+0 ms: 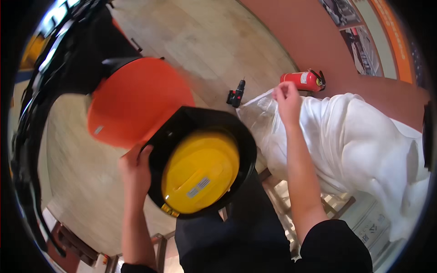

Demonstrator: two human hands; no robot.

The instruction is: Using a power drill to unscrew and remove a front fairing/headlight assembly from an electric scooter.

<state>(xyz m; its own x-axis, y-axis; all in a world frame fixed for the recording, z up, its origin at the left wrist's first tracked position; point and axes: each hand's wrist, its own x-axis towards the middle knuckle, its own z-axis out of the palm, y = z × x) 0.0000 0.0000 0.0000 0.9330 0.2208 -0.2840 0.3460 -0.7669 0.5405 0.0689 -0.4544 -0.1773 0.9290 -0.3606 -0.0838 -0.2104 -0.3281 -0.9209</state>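
My left hand (135,166) grips the left rim of a black shell (177,125), its thumb over the edge. A yellow helmet-like dome (200,170) with a small grey label sits inside the shell, and a yellow clip shows at its lower edge. On the right, my right hand (287,93) is raised, fingertips pinched on the upper edge of a white bag (327,132). The bag is partly see-through near the hand and bunched farther right. Beyond the shell, overlapped by it, is a blurred orange-red rounded panel (141,100).
A black and red cordless drill (236,93) lies on the wood-look floor (205,36). Near the reddish wall (282,22) is a red fire extinguisher (302,80). A dark, bulky form (86,50) stands at far left. Wooden slats (277,195) and a printed carton (371,218) show at lower right.
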